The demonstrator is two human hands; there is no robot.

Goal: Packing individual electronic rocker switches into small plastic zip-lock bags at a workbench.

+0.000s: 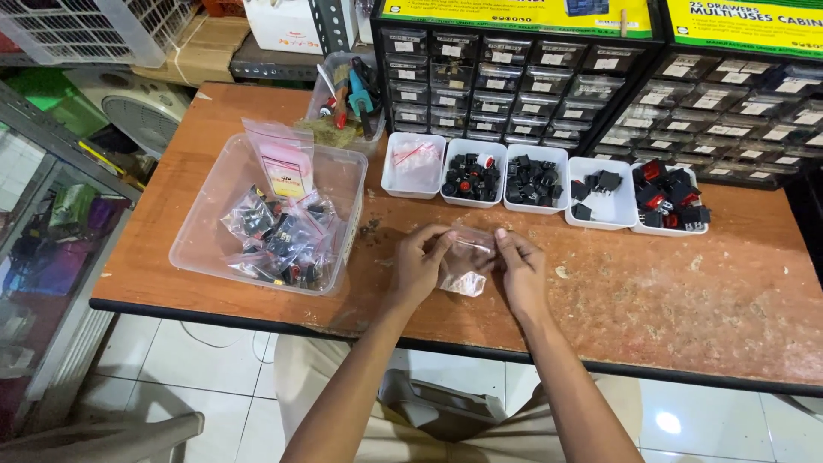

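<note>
Left hand: the left hand (417, 267) pinched the left end of a small clear bag (467, 261), thumb and fingers closed on its upper edge.
Right hand: the right hand (520, 270) gripped the same bag at its right end, fingertips shut on the plastic.
Bag position: lay low over the worn wooden table (686, 283), between the two hands, near the front edge.
Axis: top edge ran 9 to 3 o'clock; body hung toward 6 o'clock.
Nearer hand: neither; both were on it.
At 9 o'clock: clear tub (210, 231) of filled packets, near the left hand.
At 12 o'clock: row of white trays (591, 193) with black and red switches, apart from the bag.
Beyond: drawer cabinets (514, 77) against the table's back.
</note>
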